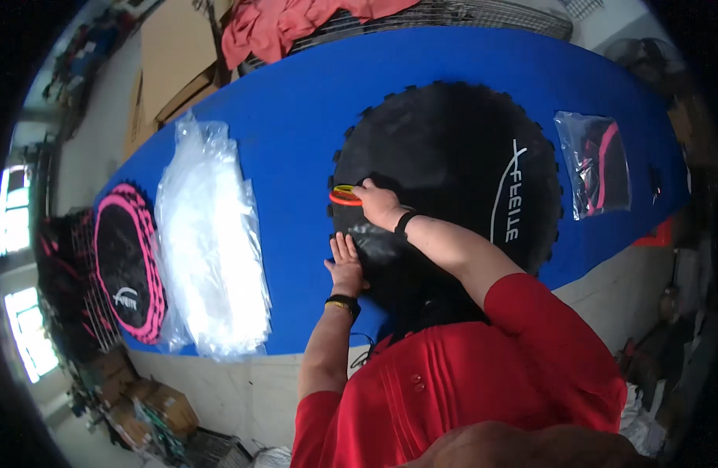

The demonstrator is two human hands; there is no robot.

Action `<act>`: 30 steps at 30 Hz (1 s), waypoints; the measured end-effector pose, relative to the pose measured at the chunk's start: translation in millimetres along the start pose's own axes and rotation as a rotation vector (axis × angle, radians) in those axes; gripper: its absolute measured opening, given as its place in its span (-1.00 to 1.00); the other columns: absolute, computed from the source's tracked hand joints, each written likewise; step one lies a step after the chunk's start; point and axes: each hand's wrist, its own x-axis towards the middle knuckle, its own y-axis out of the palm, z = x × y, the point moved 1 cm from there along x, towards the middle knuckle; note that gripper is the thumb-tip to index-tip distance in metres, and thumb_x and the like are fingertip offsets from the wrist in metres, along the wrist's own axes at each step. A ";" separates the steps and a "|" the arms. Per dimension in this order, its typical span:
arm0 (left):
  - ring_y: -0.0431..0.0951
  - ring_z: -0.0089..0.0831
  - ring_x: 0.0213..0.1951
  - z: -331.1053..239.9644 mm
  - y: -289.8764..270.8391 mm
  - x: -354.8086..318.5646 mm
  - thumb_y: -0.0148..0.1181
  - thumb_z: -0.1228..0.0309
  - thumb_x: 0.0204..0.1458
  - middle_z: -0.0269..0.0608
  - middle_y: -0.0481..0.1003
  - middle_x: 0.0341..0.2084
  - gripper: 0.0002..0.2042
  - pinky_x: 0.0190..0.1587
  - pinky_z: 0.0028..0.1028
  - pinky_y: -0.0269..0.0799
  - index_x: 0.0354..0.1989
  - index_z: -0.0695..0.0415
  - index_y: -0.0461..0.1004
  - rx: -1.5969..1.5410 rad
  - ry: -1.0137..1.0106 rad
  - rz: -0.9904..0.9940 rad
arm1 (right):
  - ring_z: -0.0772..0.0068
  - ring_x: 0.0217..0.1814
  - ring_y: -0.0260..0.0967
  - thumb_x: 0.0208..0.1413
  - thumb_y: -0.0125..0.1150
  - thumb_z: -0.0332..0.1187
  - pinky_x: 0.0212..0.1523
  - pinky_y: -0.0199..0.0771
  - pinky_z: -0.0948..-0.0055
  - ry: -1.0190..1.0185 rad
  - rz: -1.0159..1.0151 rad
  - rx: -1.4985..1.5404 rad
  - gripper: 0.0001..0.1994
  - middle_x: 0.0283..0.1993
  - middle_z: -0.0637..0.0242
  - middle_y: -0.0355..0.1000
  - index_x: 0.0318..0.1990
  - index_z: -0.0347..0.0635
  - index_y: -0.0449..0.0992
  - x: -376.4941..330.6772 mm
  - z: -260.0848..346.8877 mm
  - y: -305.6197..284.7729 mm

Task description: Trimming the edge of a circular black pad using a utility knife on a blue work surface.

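Note:
A large round black mat (460, 156) with a notched rim and white lettering lies on the blue table (296, 101). My left hand (345, 264) rests flat, fingers together, on the mat's near-left edge; a black band circles its wrist. Just beyond it, my right hand (379, 204) grips a small orange and yellow ring-shaped thing (343, 195) held against the mat's left rim. A glossy patch on the mat (374, 238) lies between the two hands. My red sleeves and shirt fill the lower part of the picture.
A pile of clear plastic bags (210, 242) lies left of the mat. Further left sits a smaller black mat with a pink rim (129, 261). A bagged black and pink item (597, 164) lies at the right. Cardboard (175, 54) and red cloth (281, 23) are behind the table.

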 end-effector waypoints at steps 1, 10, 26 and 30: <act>-0.29 0.06 0.52 -0.4 1.5 -0.1 0.69 0.10 -0.57 0.07 -0.43 0.52 0.53 0.25 0.27 0.24 0.50 0.22 -0.46 0.002 0.003 -0.010 | -0.05 -0.17 0.56 0.10 0.10 -0.44 -0.18 0.59 0.06 0.014 0.017 0.006 -0.70 0.07 0.12 0.37 0.01 0.00 0.51 4.6 -3.5 -1.6; -0.21 0.05 0.52 -1.3 4.9 1.6 0.67 0.00 -0.58 0.09 -0.36 0.52 0.53 0.25 0.15 0.30 0.50 0.21 -0.42 0.081 -0.004 0.015 | -0.03 -0.29 0.57 0.15 0.05 -0.43 -0.24 0.60 0.09 0.087 -0.101 0.007 -0.77 0.04 0.09 0.36 -0.05 -0.07 0.51 48.8 -56.2 -29.7; -0.25 0.05 0.52 -3.7 -1.9 2.5 0.68 0.07 -0.55 0.07 -0.37 0.52 0.49 0.32 0.18 0.19 0.50 0.22 -0.39 0.031 0.006 -0.009 | -0.05 -0.29 0.53 0.05 0.11 -0.53 -0.29 0.56 0.07 0.249 -0.355 -0.021 -0.64 -0.02 0.17 0.39 0.02 -0.03 0.52 105.4 -165.0 -82.0; -0.26 0.05 0.52 -4.3 -2.5 3.1 0.68 0.08 -0.55 0.07 -0.37 0.52 0.49 0.32 0.18 0.18 0.50 0.22 -0.39 0.036 -0.022 0.063 | -0.06 -0.23 0.53 0.05 0.10 -0.54 -0.27 0.56 0.05 0.251 -0.384 -0.024 -0.63 -0.01 0.17 0.39 0.04 -0.02 0.52 114.4 -186.6 -92.4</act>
